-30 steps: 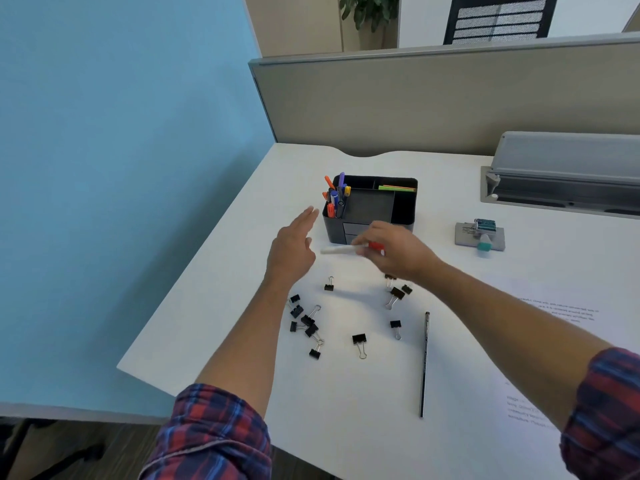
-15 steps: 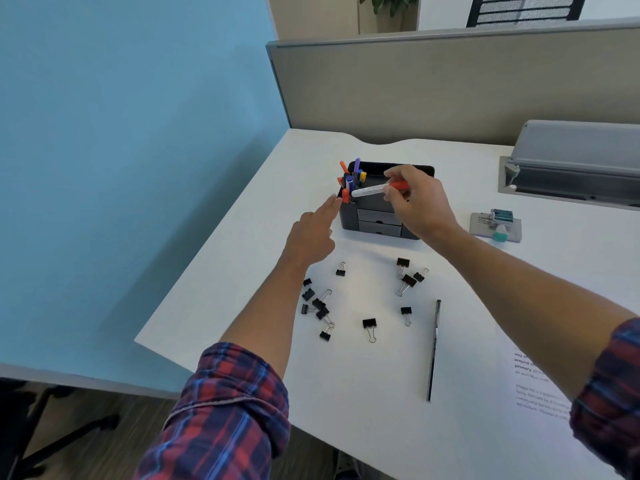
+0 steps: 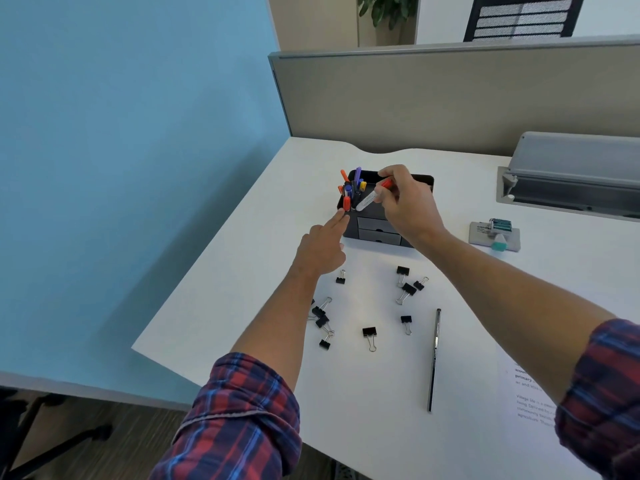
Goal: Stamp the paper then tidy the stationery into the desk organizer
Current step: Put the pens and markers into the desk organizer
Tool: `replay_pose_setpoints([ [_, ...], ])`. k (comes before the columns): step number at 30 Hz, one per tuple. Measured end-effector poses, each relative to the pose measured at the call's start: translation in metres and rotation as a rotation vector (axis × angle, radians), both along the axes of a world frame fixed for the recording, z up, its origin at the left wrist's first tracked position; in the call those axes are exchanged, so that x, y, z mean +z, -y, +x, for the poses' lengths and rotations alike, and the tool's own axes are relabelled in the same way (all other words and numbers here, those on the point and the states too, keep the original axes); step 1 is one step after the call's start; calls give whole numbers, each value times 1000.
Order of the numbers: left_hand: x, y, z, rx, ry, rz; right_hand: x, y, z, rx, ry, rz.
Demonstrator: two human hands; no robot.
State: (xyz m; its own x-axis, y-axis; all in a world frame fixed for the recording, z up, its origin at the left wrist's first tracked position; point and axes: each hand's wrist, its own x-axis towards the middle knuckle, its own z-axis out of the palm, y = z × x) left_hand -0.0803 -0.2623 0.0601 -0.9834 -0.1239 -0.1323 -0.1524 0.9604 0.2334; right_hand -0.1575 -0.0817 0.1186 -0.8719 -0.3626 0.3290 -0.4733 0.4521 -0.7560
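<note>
A black desk organizer (image 3: pixel 377 226) with two grey drawers stands at the middle of the white desk (image 3: pixel 249 271). Several coloured pens stand in its left compartment. My right hand (image 3: pixel 407 206) pinches a white marker with a red cap (image 3: pixel 369 200), tilted, its lower end at that pen compartment. My left hand (image 3: pixel 322 247) reaches forward with straight fingers that touch the organizer's front left corner. Several black binder clips (image 3: pixel 369 332) lie scattered in front of the organizer. A dark pencil (image 3: pixel 434 358) lies to their right. The printed paper (image 3: pixel 526 396) is partly hidden under my right arm.
A grey stamp pad with a teal stamp (image 3: pixel 495 232) sits to the right of the organizer. A grey cable tray (image 3: pixel 571 174) lies at the back right. A grey partition (image 3: pixel 450 98) closes the desk's back, and a blue wall stands at the left.
My right hand carried the marker from above the clips up to the organizer's pen compartment and tilted it downward. My left hand moved forward until its fingers touched the organizer's corner.
</note>
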Motion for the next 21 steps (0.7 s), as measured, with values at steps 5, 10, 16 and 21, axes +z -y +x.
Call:
replay_pose_setpoints([
  [5,1,0,-2,32,2,45,1,6,2,22,25,14],
  [10,1,0,-4,50,15,78,-4,15,1,38,-17,166],
  [16,2,1,-6,59,35,96,-1,25,7,16,-58,172],
  [21,1,1,-5,44,25,89,0,33,6,3,-131,189],
])
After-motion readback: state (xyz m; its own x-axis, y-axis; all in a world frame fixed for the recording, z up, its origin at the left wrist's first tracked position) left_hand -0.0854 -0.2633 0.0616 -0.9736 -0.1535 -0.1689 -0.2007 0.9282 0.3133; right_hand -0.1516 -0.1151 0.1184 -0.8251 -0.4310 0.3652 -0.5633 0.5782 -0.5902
